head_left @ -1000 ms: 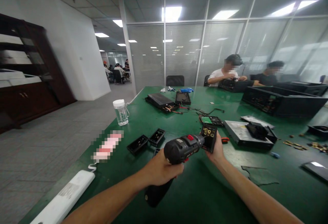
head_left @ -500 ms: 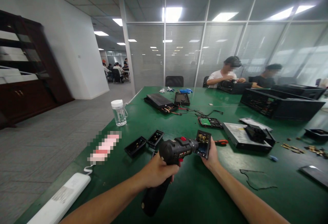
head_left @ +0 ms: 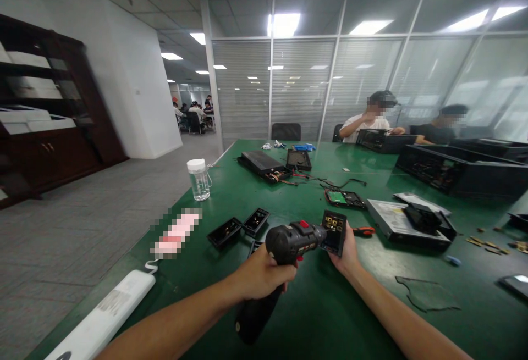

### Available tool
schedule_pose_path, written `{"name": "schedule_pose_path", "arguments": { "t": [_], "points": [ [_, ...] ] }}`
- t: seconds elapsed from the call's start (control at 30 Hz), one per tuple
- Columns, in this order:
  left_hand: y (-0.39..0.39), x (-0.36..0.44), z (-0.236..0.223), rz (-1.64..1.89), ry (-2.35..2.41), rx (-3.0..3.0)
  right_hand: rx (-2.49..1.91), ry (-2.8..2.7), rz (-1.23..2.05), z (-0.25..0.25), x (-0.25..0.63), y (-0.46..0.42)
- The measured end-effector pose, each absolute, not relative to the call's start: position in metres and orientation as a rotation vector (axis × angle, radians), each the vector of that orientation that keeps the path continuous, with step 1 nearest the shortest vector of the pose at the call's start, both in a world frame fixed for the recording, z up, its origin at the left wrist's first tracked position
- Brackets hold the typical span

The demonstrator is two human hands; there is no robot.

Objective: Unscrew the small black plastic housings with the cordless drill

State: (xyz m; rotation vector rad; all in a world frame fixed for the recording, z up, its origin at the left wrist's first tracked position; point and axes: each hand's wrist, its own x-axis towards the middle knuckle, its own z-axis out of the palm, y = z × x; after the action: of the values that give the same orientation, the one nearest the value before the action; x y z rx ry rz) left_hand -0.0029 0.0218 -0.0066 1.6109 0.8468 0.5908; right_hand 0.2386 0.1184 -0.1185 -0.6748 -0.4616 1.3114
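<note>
My left hand [head_left: 264,275] is wrapped round the grip of a black cordless drill [head_left: 291,242] with red switches. The drill's chuck points right, close against a small black rectangular box [head_left: 335,233] with brass-coloured parts inside. That box is tilted up in my right hand [head_left: 348,250], whose fingers close on its right side and lower edge. Whether the bit touches a screw cannot be made out. Left of the drill, similar open black boxes [head_left: 225,233] lie on the green table [head_left: 322,310], one partly hidden behind my left hand.
A red-and-black tool handle [head_left: 363,232] lies behind my right hand, with a silver drive [head_left: 406,228] farther right. Brass pieces [head_left: 489,245] are scattered at right. A clear bottle [head_left: 199,181] and white power strip [head_left: 105,313] are at left. Two people [head_left: 373,121] sit across the table.
The whole view has shifted slightly, so things appear farther right. My hands, drill and box keep about the same pose. The co-worker in white has raised one hand toward the head.
</note>
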Motion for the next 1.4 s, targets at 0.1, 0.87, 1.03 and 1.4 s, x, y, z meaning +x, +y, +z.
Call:
{"name": "schedule_pose_path", "arguments": {
  "t": [0.1,0.87,1.03,1.4],
  "points": [
    [0.0216,-0.0027,-0.0075,0.606,0.836,1.61,-0.674,-0.463,1.314,-0.12,0.2404,0.1199],
    [0.0274,-0.0049,-0.0108,0.622,0.832,1.521,-0.671,-0.429,1.327,-0.1156,0.2383,0.116],
    [0.0253,-0.0044,-0.0098,0.613,0.847,1.537,-0.687,-0.423,1.321,-0.1143,0.2364,0.1155],
    [0.0221,-0.0041,-0.0026,0.577,0.853,1.579,-0.68,-0.423,1.325,-0.1151,0.2365,0.1146]
  ]
}}
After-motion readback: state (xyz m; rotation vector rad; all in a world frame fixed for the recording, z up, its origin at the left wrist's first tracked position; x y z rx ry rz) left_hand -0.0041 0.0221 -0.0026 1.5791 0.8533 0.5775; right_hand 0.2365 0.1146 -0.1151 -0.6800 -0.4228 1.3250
